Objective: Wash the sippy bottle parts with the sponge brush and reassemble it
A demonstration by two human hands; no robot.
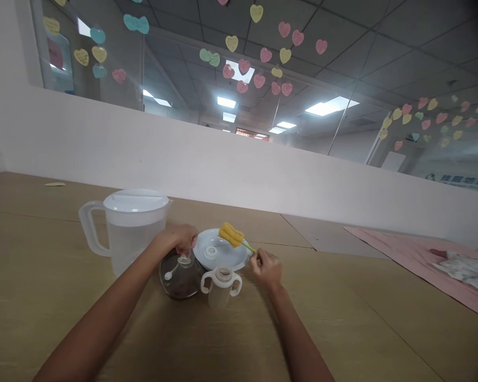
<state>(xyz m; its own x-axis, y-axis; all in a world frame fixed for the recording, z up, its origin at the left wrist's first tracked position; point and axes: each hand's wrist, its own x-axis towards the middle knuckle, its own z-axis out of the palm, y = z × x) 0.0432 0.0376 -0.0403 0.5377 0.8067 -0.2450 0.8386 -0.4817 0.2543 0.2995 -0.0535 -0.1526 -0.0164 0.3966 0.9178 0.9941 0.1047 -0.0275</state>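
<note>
My right hand (267, 269) is closed round the thin green handle of a bottle brush with a yellow sponge head (231, 234), raised over the white plate (239, 260). Over a dark round bowl (181, 289), my left hand (184, 239) has its fingers pinched downward on a small whitish straw piece (184, 260) with a ball at its lower end. A two-handled baby bottle (220, 296) stands upright between my hands, its mouth uncovered. On the plate lies a white ring-shaped cap (211, 252).
A large white-lidded pitcher (133, 233) of clear liquid stands left of the bowl, beside my left forearm. At the far right, a pink cloth (406, 260) carries a patterned cloth (468, 271). A white wall (223, 170) borders the table's back.
</note>
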